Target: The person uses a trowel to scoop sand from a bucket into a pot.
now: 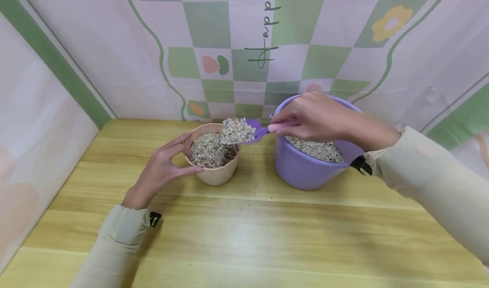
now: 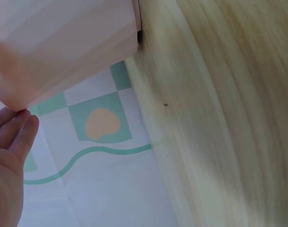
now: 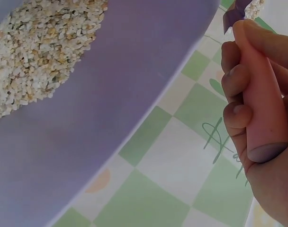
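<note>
My right hand (image 1: 318, 114) grips the pink handle (image 3: 265, 99) of a small purple garden trowel (image 1: 254, 129). On its blade lies a heap of pale gravel (image 1: 237, 131), over the right rim of a peach flower pot (image 1: 217, 177). Gravel (image 1: 208, 148) fills much of the pot, with darker soil showing near its right side. My left hand (image 1: 162, 165) holds the pot from the left, thumb at the front rim and fingers farther back. In the left wrist view, its fingertips touch the pot's wall (image 2: 77, 42).
A purple bucket (image 1: 302, 173) holding more gravel (image 1: 317, 149) stands right of the pot, below my right forearm. Both stand on a wooden table (image 1: 237, 237), where a few dark specks lie. A checked, printed cloth (image 1: 252, 25) hangs behind.
</note>
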Motion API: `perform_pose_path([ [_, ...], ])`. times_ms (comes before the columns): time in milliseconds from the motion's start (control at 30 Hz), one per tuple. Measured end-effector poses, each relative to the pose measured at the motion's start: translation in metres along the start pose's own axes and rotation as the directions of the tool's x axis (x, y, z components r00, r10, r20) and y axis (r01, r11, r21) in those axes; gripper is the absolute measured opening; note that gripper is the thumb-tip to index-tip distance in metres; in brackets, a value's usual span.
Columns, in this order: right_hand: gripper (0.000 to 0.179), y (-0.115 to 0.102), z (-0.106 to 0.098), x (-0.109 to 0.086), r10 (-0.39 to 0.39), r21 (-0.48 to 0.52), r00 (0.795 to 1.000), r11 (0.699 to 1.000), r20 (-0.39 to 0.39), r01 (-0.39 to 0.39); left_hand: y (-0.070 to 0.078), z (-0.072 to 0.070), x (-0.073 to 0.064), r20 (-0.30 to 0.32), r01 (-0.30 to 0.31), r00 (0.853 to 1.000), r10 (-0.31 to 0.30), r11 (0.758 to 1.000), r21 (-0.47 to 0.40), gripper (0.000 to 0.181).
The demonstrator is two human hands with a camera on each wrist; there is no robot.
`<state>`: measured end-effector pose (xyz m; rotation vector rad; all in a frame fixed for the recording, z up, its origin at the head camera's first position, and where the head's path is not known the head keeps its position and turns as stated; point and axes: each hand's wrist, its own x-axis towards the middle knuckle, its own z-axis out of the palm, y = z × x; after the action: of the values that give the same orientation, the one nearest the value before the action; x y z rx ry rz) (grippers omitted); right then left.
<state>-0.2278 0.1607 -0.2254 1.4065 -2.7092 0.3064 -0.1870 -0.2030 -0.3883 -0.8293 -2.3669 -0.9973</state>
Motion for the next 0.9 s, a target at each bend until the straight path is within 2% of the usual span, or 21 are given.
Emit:
perform_pose_path([
  [100, 0.011, -0.002, 0.0, 0.004, -0.007, -0.025, 1.0, 1.0, 0.002, 0.007, 0.0, 0.0, 0.0, 0.003, 0.003, 1.0, -0.003, 1.0, -0.005, 0.039],
  [333, 0.012, -0.006, 0.002, 0.013, -0.004, 0.043, 0.998, 0.999, 0.068, 0.002, -0.002, 0.0, -0.001, 0.006, -0.005, 1.0, 0.005, 1.0, -0.007, 0.037],
  [433, 0.012, -0.006, 0.003, 0.016, -0.012, 0.027, 0.996, 1.0, 0.086, 0.009, -0.002, 0.0, -0.001, 0.011, -0.004, 1.0, 0.004, 1.0, -0.004, 0.038],
  [600, 0.022, -0.006, 0.008, 0.022, -0.03, 0.0, 0.994, 1.0, 0.108, 0.03, -0.001, 0.001, -0.002, 0.019, 0.004, 1.0, -0.004, 1.0, -0.013, 0.038],
  [900, 0.023, -0.01, 0.012, 0.03, -0.01, -0.022, 0.987, 1.0, 0.158, 0.013, -0.002, 0.002, -0.001, 0.009, -0.01, 1.0, 0.01, 1.0, -0.018, 0.038],
])
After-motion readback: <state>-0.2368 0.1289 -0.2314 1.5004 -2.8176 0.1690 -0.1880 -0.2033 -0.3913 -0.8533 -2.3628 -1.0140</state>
